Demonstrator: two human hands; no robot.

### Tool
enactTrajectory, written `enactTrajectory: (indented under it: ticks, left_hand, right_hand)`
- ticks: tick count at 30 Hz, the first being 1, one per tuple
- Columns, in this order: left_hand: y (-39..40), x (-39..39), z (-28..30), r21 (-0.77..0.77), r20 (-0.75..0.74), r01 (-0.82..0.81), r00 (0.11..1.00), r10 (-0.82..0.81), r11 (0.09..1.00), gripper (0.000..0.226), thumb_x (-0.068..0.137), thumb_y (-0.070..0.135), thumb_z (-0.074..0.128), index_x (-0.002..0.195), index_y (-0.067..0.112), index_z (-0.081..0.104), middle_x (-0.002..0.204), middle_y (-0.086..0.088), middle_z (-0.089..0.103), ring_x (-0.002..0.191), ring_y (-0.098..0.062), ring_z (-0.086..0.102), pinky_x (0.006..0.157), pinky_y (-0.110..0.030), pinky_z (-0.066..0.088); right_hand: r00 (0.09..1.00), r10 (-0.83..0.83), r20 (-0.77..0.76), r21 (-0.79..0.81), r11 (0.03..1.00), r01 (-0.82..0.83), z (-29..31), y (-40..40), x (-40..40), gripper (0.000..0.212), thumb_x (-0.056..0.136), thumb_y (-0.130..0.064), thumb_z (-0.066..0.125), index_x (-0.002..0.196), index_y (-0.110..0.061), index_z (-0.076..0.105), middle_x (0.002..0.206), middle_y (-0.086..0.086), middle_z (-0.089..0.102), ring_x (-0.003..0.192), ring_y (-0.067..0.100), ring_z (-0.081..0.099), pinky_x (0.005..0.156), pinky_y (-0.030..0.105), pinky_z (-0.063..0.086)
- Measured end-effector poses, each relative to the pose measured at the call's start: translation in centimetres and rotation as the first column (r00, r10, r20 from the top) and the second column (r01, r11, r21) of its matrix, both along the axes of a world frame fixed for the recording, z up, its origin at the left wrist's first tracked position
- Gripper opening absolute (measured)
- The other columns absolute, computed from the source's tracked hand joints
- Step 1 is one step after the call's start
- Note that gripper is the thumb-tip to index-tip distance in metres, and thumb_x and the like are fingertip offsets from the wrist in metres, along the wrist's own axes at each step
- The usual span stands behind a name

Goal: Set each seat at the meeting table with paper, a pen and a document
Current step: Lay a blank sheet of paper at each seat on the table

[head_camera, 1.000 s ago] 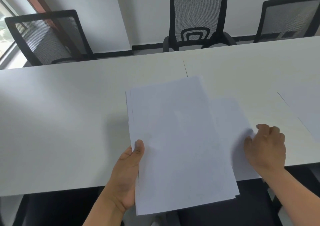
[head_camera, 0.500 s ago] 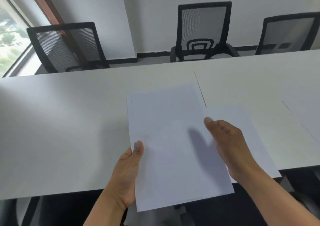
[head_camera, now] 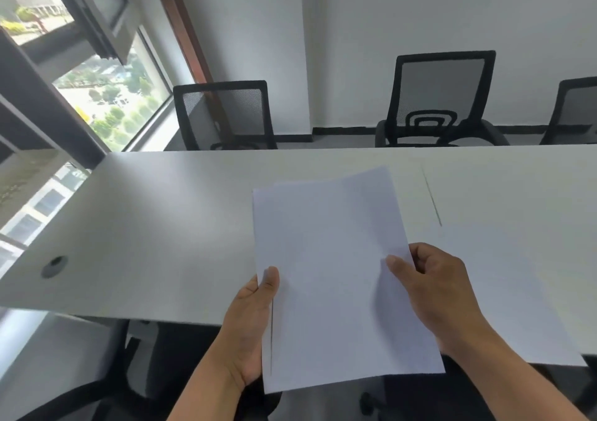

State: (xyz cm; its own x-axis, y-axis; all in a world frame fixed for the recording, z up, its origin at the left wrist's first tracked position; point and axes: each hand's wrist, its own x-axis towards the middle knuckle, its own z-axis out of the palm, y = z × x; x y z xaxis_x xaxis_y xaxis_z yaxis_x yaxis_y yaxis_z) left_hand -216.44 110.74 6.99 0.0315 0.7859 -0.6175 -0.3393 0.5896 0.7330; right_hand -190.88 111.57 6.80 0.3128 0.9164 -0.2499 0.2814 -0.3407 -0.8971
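A thin stack of blank white paper [head_camera: 336, 275] is held above the near edge of the white meeting table [head_camera: 161, 226]. My left hand [head_camera: 252, 320] grips its left edge, thumb on top. My right hand [head_camera: 433, 291] pinches the right edge of the stack's top sheet, thumb on the paper. A single white sheet [head_camera: 504, 298] lies flat on the table to the right of the stack, partly hidden by my right hand and forearm. No pen is in view.
Three black mesh chairs stand across the table: one [head_camera: 226, 117] at the left, one [head_camera: 439, 97] in the middle, one [head_camera: 575, 110] at the right edge. A round cable hole [head_camera: 54, 266] sits near the table's left end. Windows [head_camera: 106, 91] fill the left side.
My right hand left the sheet lying on the table and came back to the stack, taking hold of its right edge. The view swung left toward the table's window end.
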Motion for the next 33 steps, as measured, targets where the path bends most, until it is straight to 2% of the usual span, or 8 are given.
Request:
enactTrajectory:
  ticks: [5,10,13,16,19,22,26,33]
  left_hand:
    - [-1.4,-2.8,-0.1,-0.002,-0.054,-0.044,0.998,0.044,0.999,0.04,0.11,0.043,0.052,0.139,0.022,0.07,0.128,-0.013,0.08,0.112,-0.041,0.078,0.091,-0.057,0.062]
    - [-1.2,-7.0,-0.4,0.003,-0.081,-0.078,0.994,0.078,0.997,0.037,0.11,0.04,0.052,0.132,0.018,0.072,0.12,-0.012,0.082,0.101,-0.036,0.082,0.07,-0.044,0.067]
    - [-0.1,-10.8,-1.5,0.007,-0.079,-0.124,0.989,0.124,0.992,0.038,0.109,0.04,0.053,0.133,0.016,0.071,0.118,-0.012,0.083,0.099,-0.034,0.082,0.071,-0.044,0.067]
    - [1.1,-13.9,-2.5,-0.004,-0.085,-0.139,0.987,0.139,0.99,0.032,0.109,0.039,0.053,0.126,0.018,0.071,0.106,-0.003,0.086,0.087,-0.024,0.084,0.059,-0.035,0.066]
    - [2.1,-17.8,-3.9,-0.018,-0.077,-0.155,0.985,0.153,0.988,0.036,0.108,0.041,0.055,0.131,0.019,0.072,0.116,-0.007,0.084,0.097,-0.029,0.083,0.068,-0.04,0.066]
    - [2.7,-20.8,-5.1,-0.045,-0.062,-0.207,0.977,0.204,0.977,0.036,0.11,0.039,0.054,0.133,0.018,0.073,0.123,-0.012,0.081,0.104,-0.034,0.082,0.075,-0.045,0.066]
    - [3.2,-23.0,-6.0,-0.078,-0.04,-0.211,0.977,0.209,0.974,0.038,0.109,0.038,0.055,0.135,0.016,0.072,0.127,-0.015,0.08,0.11,-0.038,0.079,0.09,-0.049,0.061]
    - [4.3,-23.3,-6.9,-0.116,0.017,-0.177,0.983,0.18,0.977,0.043,0.105,0.037,0.058,0.136,0.013,0.073,0.133,-0.019,0.076,0.119,-0.042,0.075,0.104,-0.055,0.055]
  right_hand:
    - [0.999,0.014,-0.039,-0.006,1.0,-0.014,-0.4,-0.7,-2.5,0.014,0.103,-0.027,0.071,0.091,-0.02,0.074,0.085,-0.004,0.076,0.084,0.031,0.074,0.077,0.052,0.063]
    - [0.997,0.024,-0.074,-0.048,0.998,-0.027,-1.7,0.7,-5.3,0.015,0.103,-0.028,0.069,0.092,-0.018,0.072,0.087,0.002,0.077,0.087,0.039,0.073,0.079,0.059,0.062]
    - [0.999,0.017,-0.036,-0.041,0.999,-0.018,-3.8,2.7,-8.1,0.017,0.104,-0.027,0.068,0.092,-0.014,0.07,0.087,0.006,0.075,0.081,0.038,0.07,0.067,0.047,0.058]
    - [0.999,-0.001,0.04,-0.043,0.999,0.003,-6.9,4.1,-10.6,0.022,0.104,-0.025,0.064,0.089,-0.009,0.064,0.079,0.01,0.066,0.065,0.025,0.052,0.061,0.038,0.044]
    - [0.992,-0.013,0.125,-0.063,0.998,0.021,-10.2,5.3,-13.1,0.024,0.106,-0.024,0.059,0.086,-0.01,0.058,0.074,0.005,0.06,0.063,0.021,0.048,0.059,0.035,0.04]
    - [0.972,0.012,0.234,-0.089,0.996,0.009,-12.7,6.1,-14.3,0.023,0.109,-0.021,0.054,0.087,-0.012,0.054,0.078,0.011,0.061,0.064,0.024,0.05,0.059,0.037,0.041]
    - [0.923,0.076,0.378,-0.116,0.993,-0.034,-14.6,6.9,-15.3,0.029,0.105,-0.015,0.052,0.078,-0.022,0.043,0.066,0.005,0.052,0.057,0.021,0.044,0.056,0.036,0.037]
    - [0.887,0.106,0.449,-0.175,0.984,-0.029,-16.4,8.2,-16.6,0.028,0.105,-0.016,0.052,0.079,-0.019,0.043,0.067,0.007,0.054,0.057,0.023,0.046,0.054,0.035,0.034]
